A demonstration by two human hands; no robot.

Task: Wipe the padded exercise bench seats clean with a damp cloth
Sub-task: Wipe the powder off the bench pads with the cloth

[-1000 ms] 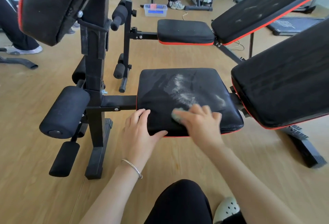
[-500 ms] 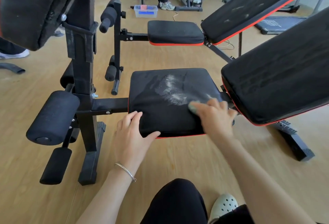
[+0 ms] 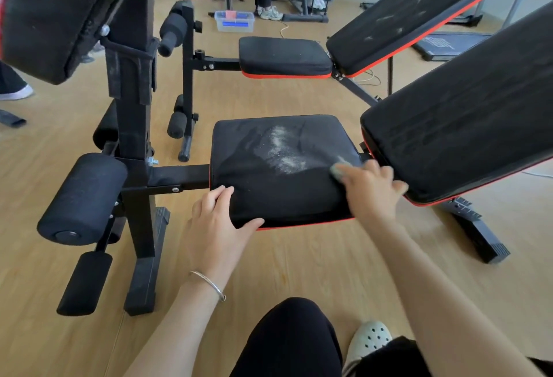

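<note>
While right fingers (image 3: 377, 171) clutch cloth (image 3: 337, 171) on seat (image 3: 269, 197), left fingers (image 3: 222, 194) flat, backrest (image 3: 463, 125) overhanging.

Matt black padded seat (image 3: 269, 197), pale wood-look floor (image 3: 299, 269)

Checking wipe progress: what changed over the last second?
The right hand slid the cloth rightward across the seat, from its front middle to the edge by the backrest, gripping it throughout. The left hand stayed resting on the seat's front left corner; the white residue mid-seat remains.
</note>
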